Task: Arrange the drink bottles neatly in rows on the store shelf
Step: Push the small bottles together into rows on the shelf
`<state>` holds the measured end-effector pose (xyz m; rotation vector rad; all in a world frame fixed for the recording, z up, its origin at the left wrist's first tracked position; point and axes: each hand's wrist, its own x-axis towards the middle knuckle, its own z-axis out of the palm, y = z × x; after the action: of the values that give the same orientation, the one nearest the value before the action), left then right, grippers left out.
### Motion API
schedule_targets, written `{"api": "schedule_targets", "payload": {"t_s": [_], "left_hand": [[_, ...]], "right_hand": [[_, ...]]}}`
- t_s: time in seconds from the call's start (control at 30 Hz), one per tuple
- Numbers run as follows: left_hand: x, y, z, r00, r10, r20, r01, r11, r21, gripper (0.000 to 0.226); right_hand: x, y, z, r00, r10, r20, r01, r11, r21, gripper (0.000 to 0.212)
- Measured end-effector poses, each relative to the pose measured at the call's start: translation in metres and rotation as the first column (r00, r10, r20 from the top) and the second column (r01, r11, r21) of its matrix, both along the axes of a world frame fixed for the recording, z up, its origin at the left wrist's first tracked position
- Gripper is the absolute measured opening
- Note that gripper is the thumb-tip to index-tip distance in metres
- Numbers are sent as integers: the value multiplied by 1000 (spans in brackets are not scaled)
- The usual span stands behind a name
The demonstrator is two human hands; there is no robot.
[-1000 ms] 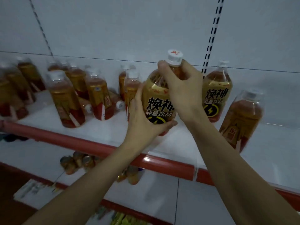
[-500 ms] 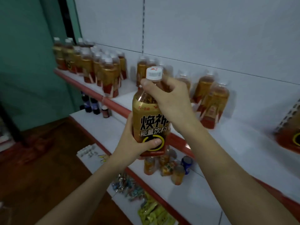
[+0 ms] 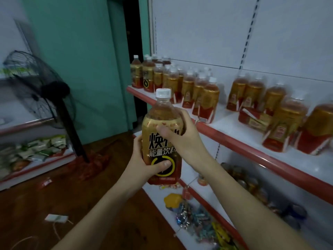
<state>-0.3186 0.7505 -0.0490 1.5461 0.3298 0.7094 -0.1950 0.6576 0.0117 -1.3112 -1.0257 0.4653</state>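
Both hands are wrapped on one energy drink bottle (image 3: 162, 139): the left hand (image 3: 144, 165) curls round its lower label, thumb across the yellow ring, while the right hand (image 3: 182, 136) clamps the shoulder. The bottle is upright, white cap on, held in the air just in front of the red-edged shelf (image 3: 239, 143). On that shelf, the far-end bottles (image 3: 173, 82) stand in fairly tidy rows, but the nearer cluster (image 3: 281, 116) looks loose, with one bottle lying flat (image 3: 254, 119). By my read, plenty left to straighten. The lower shelf (image 3: 210, 197) holds cans and wrapped sweets.
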Motion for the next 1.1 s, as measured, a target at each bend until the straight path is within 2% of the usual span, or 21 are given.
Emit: {"api": "schedule_targets", "payload": {"t_s": [0.2,0.33,0.4,0.6,0.7,0.87,1.1], "left_hand": [[0,70,6,1000,1,8,-2,997,72,80],[24,110,-9,995,83,53,-89,989,117,107],[43,138,-13,996,74,50,-80,987,138,112],[110,243,-11,996,85,29,-89,985,145,104],[139,295,-2,996,78,-32,-72,984,164,104],[188,362,14,996,75,-55,-61,973,223,105],[232,430,28,1000,28,-10,-23,947,321,107]], "right_hand": [[0,81,3,991,-112,73,107,992,69,70],[18,129,-1,987,-150,60,144,985,90,71],[36,156,-2,986,-161,50,156,984,90,70],[106,265,-11,988,-156,18,154,985,80,56],[139,313,-8,991,-136,18,135,989,68,55],[184,372,7,983,-129,128,121,990,71,53],[218,429,20,949,-179,261,167,984,67,67]]}}
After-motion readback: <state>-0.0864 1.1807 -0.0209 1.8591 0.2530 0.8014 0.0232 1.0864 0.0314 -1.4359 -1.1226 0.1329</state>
